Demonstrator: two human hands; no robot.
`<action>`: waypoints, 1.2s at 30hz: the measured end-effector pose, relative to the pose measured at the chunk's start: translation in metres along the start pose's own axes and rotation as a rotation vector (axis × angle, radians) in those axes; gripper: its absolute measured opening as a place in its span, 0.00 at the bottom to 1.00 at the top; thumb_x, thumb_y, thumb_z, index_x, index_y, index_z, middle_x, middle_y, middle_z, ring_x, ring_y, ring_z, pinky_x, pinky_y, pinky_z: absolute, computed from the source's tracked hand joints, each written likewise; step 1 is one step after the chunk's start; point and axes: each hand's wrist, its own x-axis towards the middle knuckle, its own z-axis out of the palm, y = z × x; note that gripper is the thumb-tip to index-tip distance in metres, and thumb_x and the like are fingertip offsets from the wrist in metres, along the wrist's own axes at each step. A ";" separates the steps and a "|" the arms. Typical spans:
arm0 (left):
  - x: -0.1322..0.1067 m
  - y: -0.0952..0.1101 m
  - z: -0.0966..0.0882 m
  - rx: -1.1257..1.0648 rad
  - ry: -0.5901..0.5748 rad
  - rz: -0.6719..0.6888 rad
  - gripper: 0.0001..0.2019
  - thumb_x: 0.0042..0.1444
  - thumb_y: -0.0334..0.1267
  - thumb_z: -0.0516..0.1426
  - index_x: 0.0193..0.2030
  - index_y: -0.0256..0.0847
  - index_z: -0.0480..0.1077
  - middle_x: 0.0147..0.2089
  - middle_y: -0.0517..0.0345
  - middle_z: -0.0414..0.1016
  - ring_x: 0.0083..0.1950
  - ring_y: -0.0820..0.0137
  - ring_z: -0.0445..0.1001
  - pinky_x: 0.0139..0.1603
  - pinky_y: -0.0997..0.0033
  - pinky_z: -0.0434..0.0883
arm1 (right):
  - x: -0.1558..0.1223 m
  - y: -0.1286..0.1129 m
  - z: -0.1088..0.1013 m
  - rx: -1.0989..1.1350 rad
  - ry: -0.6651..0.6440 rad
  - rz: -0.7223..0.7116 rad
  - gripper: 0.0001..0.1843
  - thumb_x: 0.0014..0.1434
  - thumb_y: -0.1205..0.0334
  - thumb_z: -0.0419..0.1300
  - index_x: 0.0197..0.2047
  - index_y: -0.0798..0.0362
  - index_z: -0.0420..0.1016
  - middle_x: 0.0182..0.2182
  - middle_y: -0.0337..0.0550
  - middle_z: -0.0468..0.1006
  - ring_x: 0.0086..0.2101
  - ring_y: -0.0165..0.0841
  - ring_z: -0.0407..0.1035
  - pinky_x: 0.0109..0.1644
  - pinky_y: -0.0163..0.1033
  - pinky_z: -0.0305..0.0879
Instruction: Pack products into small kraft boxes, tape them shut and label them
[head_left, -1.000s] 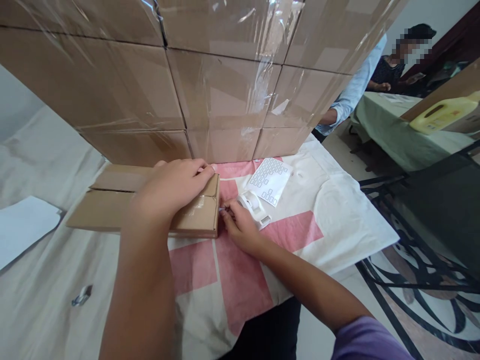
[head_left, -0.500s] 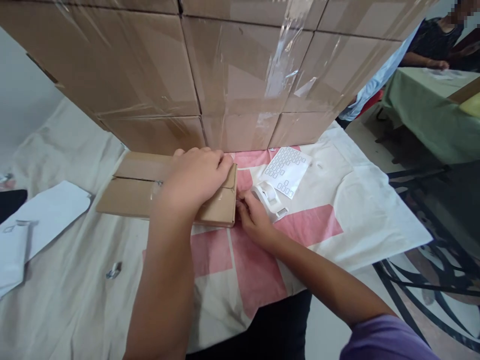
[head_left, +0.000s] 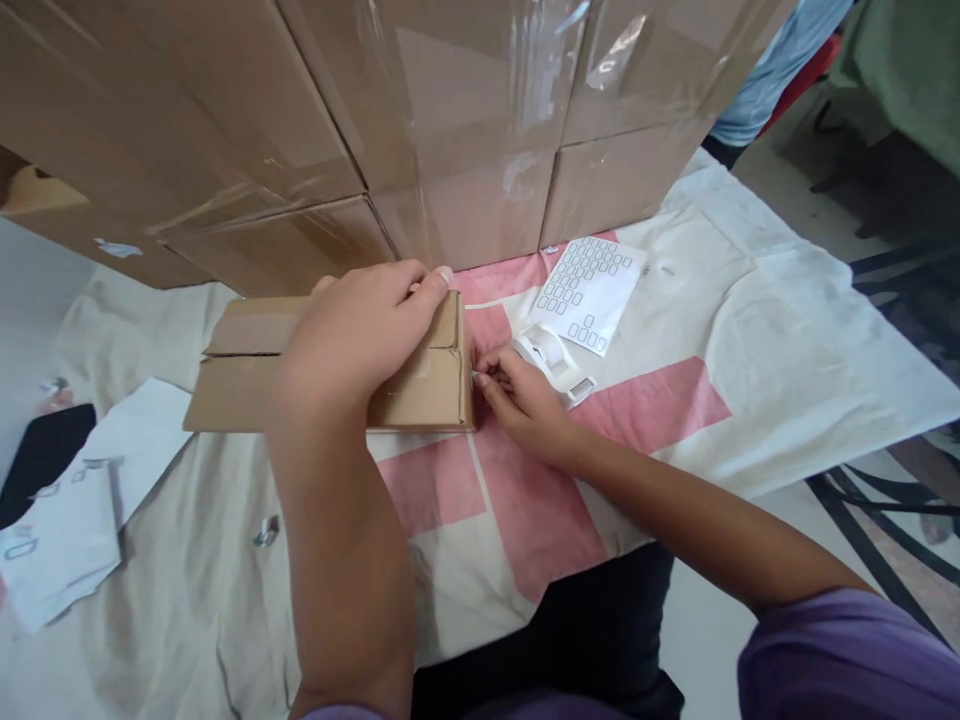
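A flat closed cardboard box [head_left: 420,395] lies on the cloth, a seam running along its top. My left hand [head_left: 360,325] presses over the box, its fingers bent across the top and the thumb near the right end. At that right end my right hand [head_left: 521,395] is closed in a pinch. A tiny pale bit shows at its fingertips, too small to name. Just beyond the right hand sits a white tape dispenser [head_left: 555,360] with a roll in it. Behind that lies a white sheet of outlined labels [head_left: 589,290].
Large taped cartons [head_left: 465,130] stand stacked like a wall behind the box. White papers [head_left: 75,530] and a black item [head_left: 45,460] lie at left. A small shiny scrap [head_left: 266,531] rests on the cloth [head_left: 195,570]. Someone's light-blue clothing [head_left: 780,70] shows at upper right.
The view has tilted down and shifted, so the person at the far table is out of sight. Both hands stay at the box; the right hand remains pinched at its right end.
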 end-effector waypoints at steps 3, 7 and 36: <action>-0.001 0.002 -0.001 -0.019 -0.011 0.013 0.23 0.69 0.53 0.41 0.33 0.45 0.69 0.36 0.56 0.75 0.39 0.59 0.72 0.58 0.48 0.66 | 0.001 0.000 -0.001 -0.015 0.010 -0.060 0.04 0.69 0.66 0.50 0.41 0.50 0.63 0.36 0.40 0.72 0.35 0.33 0.66 0.40 0.41 0.63; 0.001 0.002 -0.001 -0.035 -0.029 -0.017 0.22 0.69 0.54 0.41 0.37 0.47 0.70 0.39 0.56 0.75 0.41 0.59 0.70 0.58 0.48 0.66 | 0.002 0.002 -0.001 -0.043 0.019 -0.115 0.05 0.69 0.68 0.49 0.40 0.49 0.62 0.36 0.40 0.71 0.35 0.32 0.65 0.40 0.41 0.63; 0.003 0.000 0.001 -0.072 -0.055 -0.033 0.18 0.70 0.54 0.45 0.40 0.52 0.72 0.41 0.67 0.76 0.39 0.65 0.70 0.38 0.64 0.61 | -0.002 -0.004 -0.008 -0.111 0.028 -0.173 0.03 0.69 0.66 0.50 0.43 0.49 0.62 0.37 0.42 0.72 0.36 0.34 0.68 0.42 0.42 0.66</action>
